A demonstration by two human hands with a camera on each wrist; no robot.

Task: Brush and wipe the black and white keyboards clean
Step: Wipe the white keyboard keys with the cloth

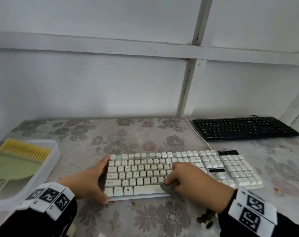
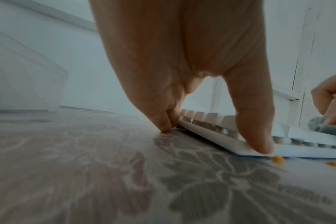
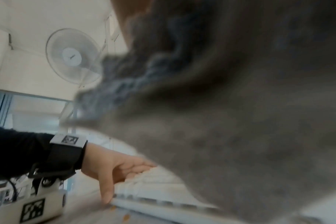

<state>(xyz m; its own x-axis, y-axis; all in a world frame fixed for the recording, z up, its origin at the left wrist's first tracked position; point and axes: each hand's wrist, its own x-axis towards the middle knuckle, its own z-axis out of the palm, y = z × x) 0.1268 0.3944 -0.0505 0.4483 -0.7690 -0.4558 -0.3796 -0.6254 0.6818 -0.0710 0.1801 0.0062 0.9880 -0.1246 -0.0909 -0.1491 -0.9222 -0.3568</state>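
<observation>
The white keyboard point(image 1: 179, 170) lies in the middle of the floral table. My left hand point(image 1: 92, 178) grips its left end, thumb at the front corner, fingers along the far corner; the left wrist view shows the thumb point(image 2: 259, 133) pressing on the keyboard's edge point(image 2: 211, 133). My right hand point(image 1: 193, 178) clutches a grey cloth point(image 1: 167, 186) and presses it on the keys near the space bar. The grey cloth point(image 3: 240, 106) fills most of the right wrist view, blurred. The black keyboard point(image 1: 244, 128) lies at the back right, untouched.
At the left stands a clear plastic tub point(image 1: 47, 170) that holds a green dustpan point(image 1: 12, 168) and a yellow-bristled brush point(image 1: 25, 148). Orange crumbs point(image 2: 277, 159) lie by the white keyboard's front corner. A white cable point(image 1: 198, 135) runs from the keyboard toward the wall. Dark debris point(image 1: 206, 219) sits near my right wrist.
</observation>
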